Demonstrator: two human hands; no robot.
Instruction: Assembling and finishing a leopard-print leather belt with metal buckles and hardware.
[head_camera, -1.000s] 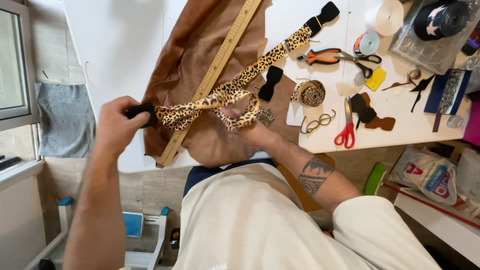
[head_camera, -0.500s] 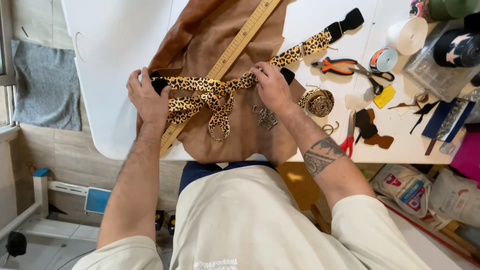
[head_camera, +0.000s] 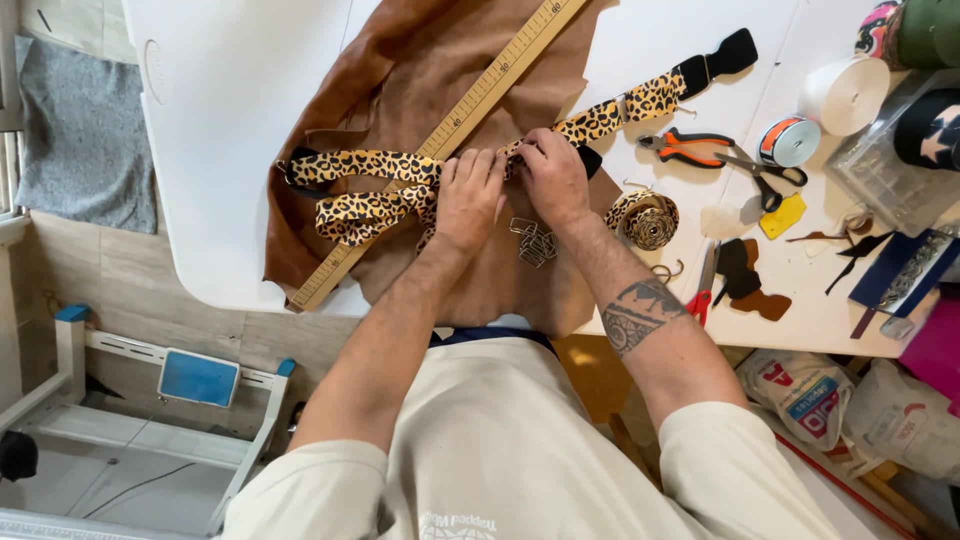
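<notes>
Here we are working both hands at the middle of a leopard-print strap (head_camera: 390, 165) that is lying across a brown leather hide (head_camera: 480, 90) on the white table (head_camera: 220, 120). Our left hand (head_camera: 468, 200) is pressing flat on the strap, fingers together and pointing away from us; whether it is pinching the strap we cannot tell. Our right hand (head_camera: 553, 178) is sitting just beside it, touching it, fingertips curled down onto the strap where it is crossing a wooden ruler (head_camera: 470, 120). The strap's long axis is running left to right: its looped, doubled end is trailing off to the left of our left hand, and its black-tipped end is stretching up and to the right past our right hand. Some wire buckles (head_camera: 537, 242) are lying just below our right hand, with a rolled coil of strap (head_camera: 645, 220) to its right.
</notes>
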